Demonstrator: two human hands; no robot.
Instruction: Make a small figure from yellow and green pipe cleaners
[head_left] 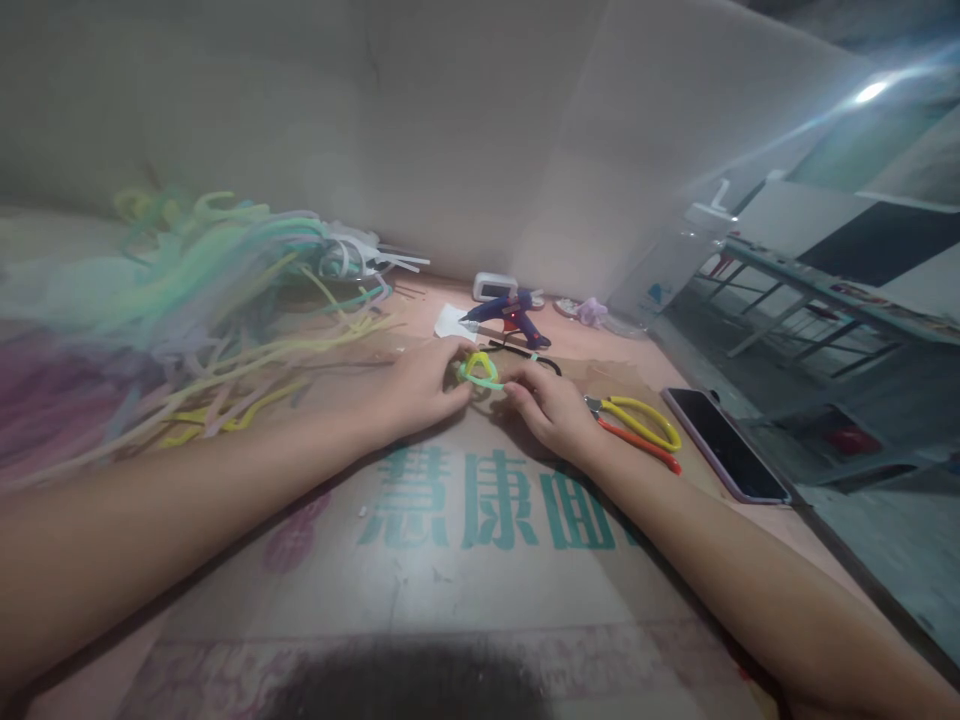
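Note:
Over the cardboard (pixel 465 590), my left hand (pixel 431 385) is closed on a small looped piece of yellow and green pipe cleaner (pixel 482 366). The fingertips of my right hand (pixel 551 408) pinch the light green end at the other side of the loop. Just behind my right hand lies a dark, thin curved strip (pixel 551 364). Farther back, a blue glue gun (pixel 517 316) rests on its side, its nozzle over a white slip of paper (pixel 452 322). Cutting pliers with one yellow and one orange handle (pixel 637 420) lie beside my right wrist.
Many pastel pipe cleaners (pixel 247 250) spread in a blurred heap on the left. A phone (pixel 727 445) lies near the right table edge. At the back are a small white device with a screen (pixel 495 287), a purple fuzzy piece (pixel 592 312) and a clear plastic container (pixel 675 260).

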